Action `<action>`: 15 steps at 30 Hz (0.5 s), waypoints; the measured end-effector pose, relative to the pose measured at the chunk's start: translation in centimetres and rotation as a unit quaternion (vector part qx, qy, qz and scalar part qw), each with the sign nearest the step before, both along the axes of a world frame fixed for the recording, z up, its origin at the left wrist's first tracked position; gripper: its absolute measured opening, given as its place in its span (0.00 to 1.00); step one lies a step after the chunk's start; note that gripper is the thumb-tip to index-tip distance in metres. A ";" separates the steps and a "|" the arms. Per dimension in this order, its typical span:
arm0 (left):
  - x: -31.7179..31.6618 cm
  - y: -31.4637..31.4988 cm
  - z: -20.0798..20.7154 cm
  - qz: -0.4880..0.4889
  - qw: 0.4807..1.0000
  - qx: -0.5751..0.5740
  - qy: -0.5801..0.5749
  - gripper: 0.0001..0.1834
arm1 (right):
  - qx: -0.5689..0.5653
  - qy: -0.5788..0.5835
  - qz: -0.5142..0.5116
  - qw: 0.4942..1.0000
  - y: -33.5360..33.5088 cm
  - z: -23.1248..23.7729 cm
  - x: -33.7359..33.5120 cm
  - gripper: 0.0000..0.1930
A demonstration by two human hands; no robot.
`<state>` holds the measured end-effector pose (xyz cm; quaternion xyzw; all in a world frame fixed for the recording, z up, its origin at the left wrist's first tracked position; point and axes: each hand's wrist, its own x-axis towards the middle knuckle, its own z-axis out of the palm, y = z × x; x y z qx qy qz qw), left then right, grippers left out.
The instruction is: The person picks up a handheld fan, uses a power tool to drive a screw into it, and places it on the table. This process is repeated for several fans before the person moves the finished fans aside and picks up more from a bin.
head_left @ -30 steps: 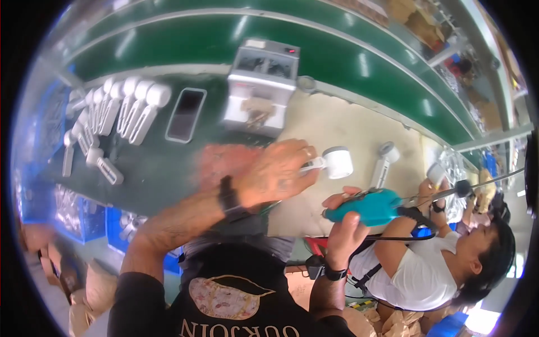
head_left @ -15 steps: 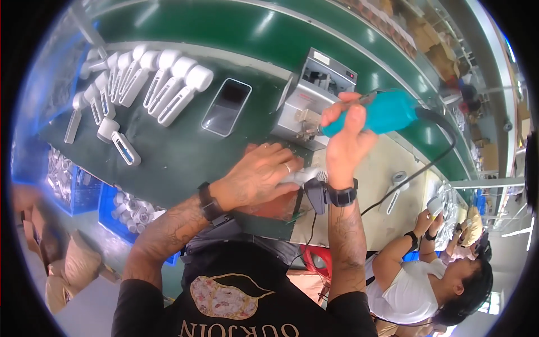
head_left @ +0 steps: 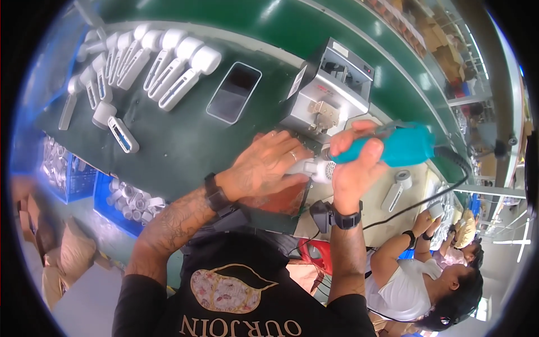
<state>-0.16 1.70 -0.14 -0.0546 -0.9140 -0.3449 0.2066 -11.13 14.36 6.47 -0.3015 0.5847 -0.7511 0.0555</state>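
While our left hand (head_left: 264, 168) lies flat, fingers spread, pinning a small white moulded-plastic part (head_left: 314, 168) against the green work mat (head_left: 185, 146), our right hand (head_left: 356, 168) is wrapped in a full grip around a teal, pistol-shaped electric screwdriver (head_left: 401, 146) whose black cable (head_left: 449, 185) trails off to the right. The white part sits just in front of a grey metal benchtop machine (head_left: 331, 90), between our two hands, its left portion covered by our left palm and its right end just under our right fingers; we cannot see the tool's tip.

We judge the part light, rigid and smooth, likely to skate under the tool's pressure, so it wants holding down flat along its body, away from the end being worked. The screwdriver looks heavier and is best gripped around its barrel, as now.

Farther left on the mat lie a row of white long-handled plastic pieces (head_left: 168, 62) and a dark-screened smartphone (head_left: 233, 92). A seated person in a white shirt (head_left: 404, 286) works at lower right.
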 end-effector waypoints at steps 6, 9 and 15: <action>0.2 0.0 -0.3 -0.003 1.000 -0.013 0.024 0.23 | 0.013 0.012 0.006 1.000 0.6 -0.5 0.7 0.31; 0.2 -0.1 -0.4 -0.013 1.000 -0.004 0.015 0.23 | 0.017 -0.003 0.007 1.000 0.4 -1.1 0.8 0.30; 0.1 0.2 -0.3 0.007 1.000 0.001 0.002 0.21 | 0.014 -0.002 0.029 0.999 0.8 -2.5 0.3 0.25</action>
